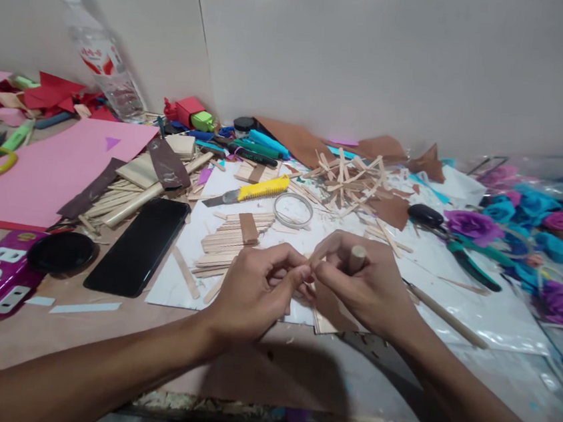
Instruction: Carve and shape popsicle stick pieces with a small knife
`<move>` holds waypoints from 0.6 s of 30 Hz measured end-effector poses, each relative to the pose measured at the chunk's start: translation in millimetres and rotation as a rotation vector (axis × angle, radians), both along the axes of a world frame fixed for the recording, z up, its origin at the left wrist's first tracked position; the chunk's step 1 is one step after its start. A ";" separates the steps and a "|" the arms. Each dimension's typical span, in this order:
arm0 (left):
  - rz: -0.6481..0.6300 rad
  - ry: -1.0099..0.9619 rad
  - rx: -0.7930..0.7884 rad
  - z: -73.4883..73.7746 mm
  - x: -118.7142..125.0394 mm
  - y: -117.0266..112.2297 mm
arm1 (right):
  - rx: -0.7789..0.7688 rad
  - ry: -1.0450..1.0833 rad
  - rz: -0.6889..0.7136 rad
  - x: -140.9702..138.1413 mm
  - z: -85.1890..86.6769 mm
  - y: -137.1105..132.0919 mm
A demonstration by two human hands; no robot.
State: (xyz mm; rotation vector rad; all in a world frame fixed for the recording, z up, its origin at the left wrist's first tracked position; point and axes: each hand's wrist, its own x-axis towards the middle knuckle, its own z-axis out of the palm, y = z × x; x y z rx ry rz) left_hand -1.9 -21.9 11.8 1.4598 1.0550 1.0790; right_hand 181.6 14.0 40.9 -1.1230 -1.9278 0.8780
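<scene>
My left hand (263, 290) is closed in a pinch, thumb against fingers, and what it holds is too hidden to name. Almost touching it, my right hand (362, 280) is closed round a tool whose round wooden handle (357, 258) sticks up between thumb and forefinger; its working end is hidden. Beneath the right hand lies a brown piece (334, 310) on pale wooden sticks. A stack of flat wooden sticks (220, 248) with a brown strip (248, 228) sits just beyond the left hand. A thin wooden-handled tool (446, 314) rests right of the right hand.
A yellow utility knife (256, 189) and a tape ring (292, 211) lie ahead, near a heap of sticks (347, 181). A black phone (139, 246) lies left, pliers (472, 261) and paper flowers (474, 226) right. A bottle (101, 58) leans on the wall.
</scene>
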 end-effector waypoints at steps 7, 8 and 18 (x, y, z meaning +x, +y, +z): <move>0.038 0.114 0.080 -0.1 -0.2 -2.0 | -0.007 0.041 -0.035 -6.0 -1.7 -3.9; 0.041 0.119 0.087 0.1 0.2 -1.9 | -0.011 0.043 -0.040 -6.2 -1.4 -4.2; -0.109 -0.252 -0.184 8.5 2.7 0.8 | -0.173 0.116 0.122 10.0 8.1 3.3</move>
